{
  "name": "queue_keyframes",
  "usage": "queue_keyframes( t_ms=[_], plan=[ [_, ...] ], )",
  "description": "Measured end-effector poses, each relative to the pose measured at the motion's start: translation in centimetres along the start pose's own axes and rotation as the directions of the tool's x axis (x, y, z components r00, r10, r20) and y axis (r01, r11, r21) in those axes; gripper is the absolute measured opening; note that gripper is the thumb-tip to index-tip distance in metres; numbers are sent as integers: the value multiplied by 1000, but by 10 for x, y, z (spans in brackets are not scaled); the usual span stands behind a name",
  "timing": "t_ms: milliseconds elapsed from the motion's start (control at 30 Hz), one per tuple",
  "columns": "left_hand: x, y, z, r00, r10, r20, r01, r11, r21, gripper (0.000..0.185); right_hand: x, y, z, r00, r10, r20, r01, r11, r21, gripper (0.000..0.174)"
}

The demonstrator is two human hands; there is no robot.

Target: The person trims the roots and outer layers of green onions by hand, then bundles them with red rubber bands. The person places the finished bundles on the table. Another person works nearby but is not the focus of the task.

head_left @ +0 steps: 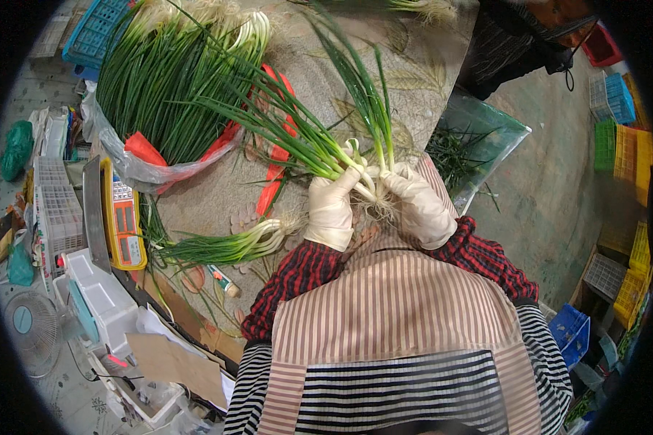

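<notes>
My left hand [332, 209], in a whitish glove, grips a bunch of spring onions [310, 138] near the white stems, with the green leaves pointing up and left. My gloved right hand [422, 204] pinches a smaller group of spring onions [378, 117] by the base, its leaves pointing up. The pale roots [378, 204] of both meet between my hands. Left of my left hand, a small bunch of spring onions [228, 242] lies on the patterned tablecloth [326, 70]. Farther left stands a big heap of spring onions [168, 103] in a clear plastic bag [158, 176].
A yellow-and-orange digital scale [125, 217] stands at the table's left. A red strip [275, 179] lies beyond my left hand. Right of the table, a clear bag [484, 141] holds green trimmings. An electric fan [32, 331] stands lower left; coloured crates [626, 152] line the right.
</notes>
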State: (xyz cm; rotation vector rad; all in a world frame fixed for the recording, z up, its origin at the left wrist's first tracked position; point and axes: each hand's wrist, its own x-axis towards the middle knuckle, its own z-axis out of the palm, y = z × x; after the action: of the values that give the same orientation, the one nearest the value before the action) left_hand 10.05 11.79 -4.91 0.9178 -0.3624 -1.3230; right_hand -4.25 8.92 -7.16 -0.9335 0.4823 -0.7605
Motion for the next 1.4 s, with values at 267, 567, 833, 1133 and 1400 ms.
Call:
queue_keyframes(
  t_ms=[267,567,833,1133,1400],
  plan=[
    [-2,1,-2,939,158,-306,-74,961,267,13,-6,-2,0,930,266,-255,-196,943,271,14],
    [10,46,-3,946,-53,-320,249,751,611,21,2,2,2,935,62,-350,-249,816,-522,20],
    [-11,42,26,992,-81,-97,119,849,514,8,3,2,11,916,36,-400,-276,780,-562,27],
    [-6,38,19,983,-166,-78,180,956,231,9,-1,3,18,925,-66,-375,-113,892,-437,19],
    [-4,34,8,985,-172,-9,170,966,196,6,4,-3,21,963,-150,-222,36,893,-449,21]
  ],
)
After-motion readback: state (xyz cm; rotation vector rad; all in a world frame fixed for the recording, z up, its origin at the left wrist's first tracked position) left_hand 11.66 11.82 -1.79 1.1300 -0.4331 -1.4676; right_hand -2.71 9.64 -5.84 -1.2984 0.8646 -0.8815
